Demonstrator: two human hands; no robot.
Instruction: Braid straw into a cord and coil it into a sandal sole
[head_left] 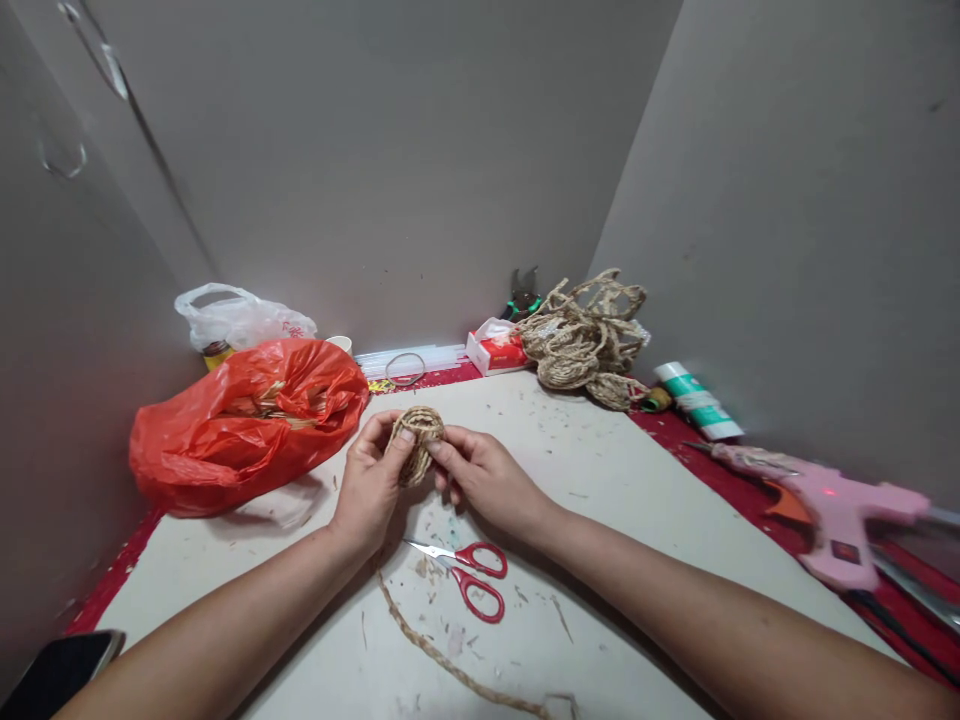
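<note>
A small coiled piece of braided straw cord (417, 455) is held up over the middle of the board, its rounded opening facing up. My left hand (373, 478) grips its left side, thumb across the front. From the right, my right hand (480, 470) pinches the coil between thumb and fingers. A loose length of the cord (435, 655) trails over the board below my left hand toward the bottom edge; its link to the coil is hidden. Red-handled scissors (471, 578) lie partly spread just below my hands, touched by neither.
An orange-red plastic bag (247, 425) of straw stands at left, a white bag (240, 318) behind it. A cord heap (585, 345), small box (496, 347) and pliers (523, 290) sit at the back. A pink glue gun (832, 505) lies right; a phone (64, 672) lower left.
</note>
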